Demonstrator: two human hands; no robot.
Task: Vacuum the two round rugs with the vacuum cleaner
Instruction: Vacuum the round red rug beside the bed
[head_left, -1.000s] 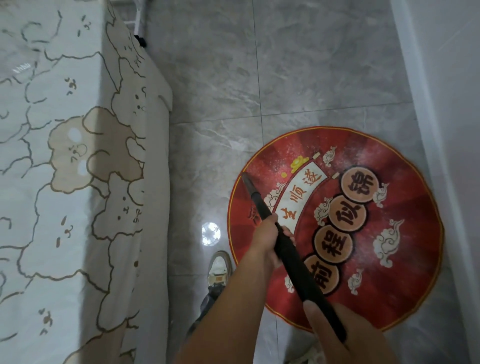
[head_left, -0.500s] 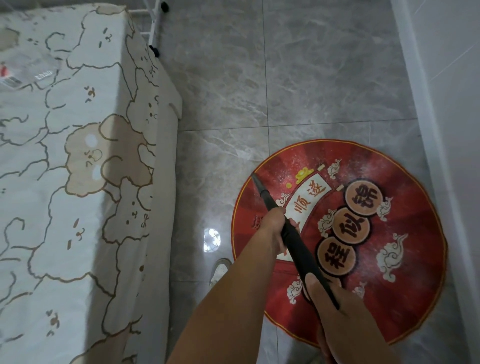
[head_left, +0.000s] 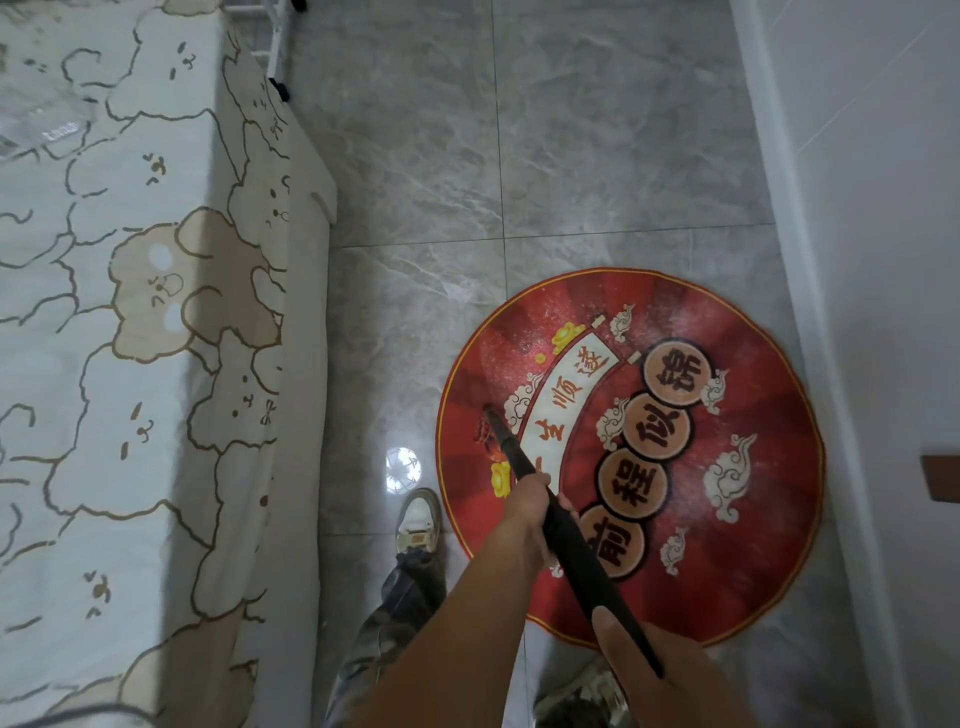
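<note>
Left hand (head_left: 527, 506) forward, right hand (head_left: 639, 670) rearward, fingers (head_left: 540, 486) wrapped round the slim black vacuum wand (head_left: 576, 556). Its axis runs forward-left, tip on the left part of the round red printed rug (head_left: 753, 545).

We have drawn the vacuum wand (head_left: 588, 566) back, its tip now nearer us on the red rug (head_left: 769, 545); our left shoe (head_left: 418, 514) shows fully.

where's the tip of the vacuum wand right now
Head view, centre: the wand tip is over the left part of the red round rug, beside its white banner, beyond the left hand.
</note>
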